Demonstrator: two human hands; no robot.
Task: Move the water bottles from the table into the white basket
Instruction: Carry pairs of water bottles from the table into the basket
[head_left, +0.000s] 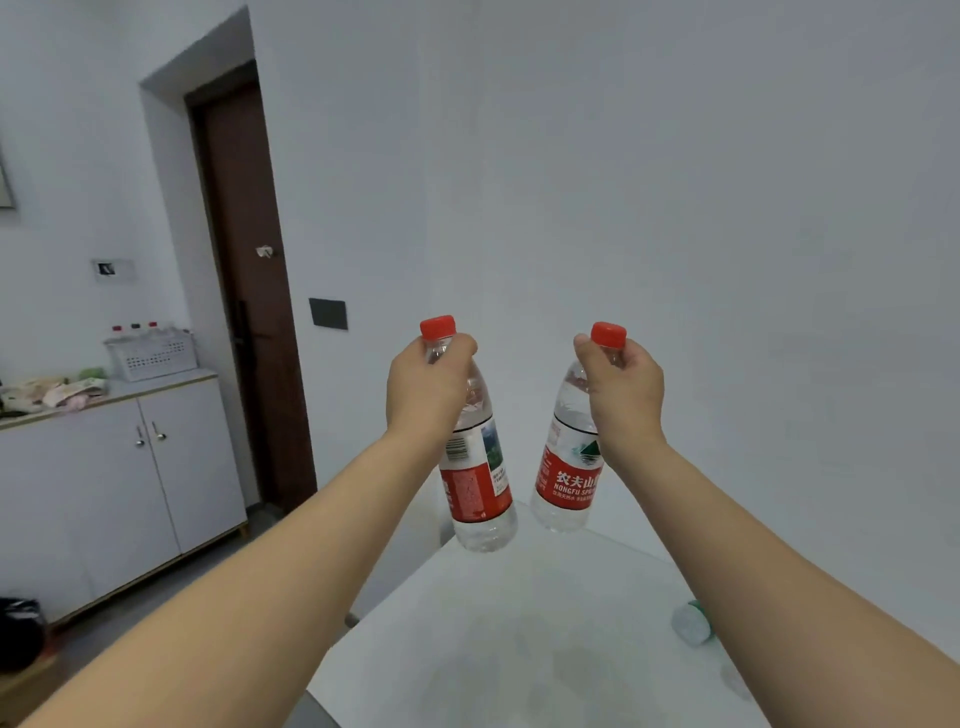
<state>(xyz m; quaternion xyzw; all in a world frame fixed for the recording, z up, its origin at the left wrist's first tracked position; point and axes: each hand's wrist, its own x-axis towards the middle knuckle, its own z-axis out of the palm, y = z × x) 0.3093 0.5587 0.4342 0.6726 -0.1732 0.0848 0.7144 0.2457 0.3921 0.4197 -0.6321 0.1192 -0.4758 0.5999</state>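
My left hand (423, 387) grips the neck of a clear water bottle (478, 488) with a red cap and red label, lifted above the white table (519, 639). My right hand (623, 395) grips the neck of a second, matching bottle (569, 478), also held in the air over the table's far end. Both bottles hang tilted, their bottoms leaning toward each other. The white basket (151, 356) stands far to the left on a white cabinet (114, 483), with several bottle caps showing above its rim.
Another small bottle (692, 622) lies on its side on the table by my right forearm. A dark brown door (244, 291) is behind the cabinet's right end. Clutter (52, 392) sits on the cabinet top left of the basket. A black bag (18, 631) is on the floor at left.
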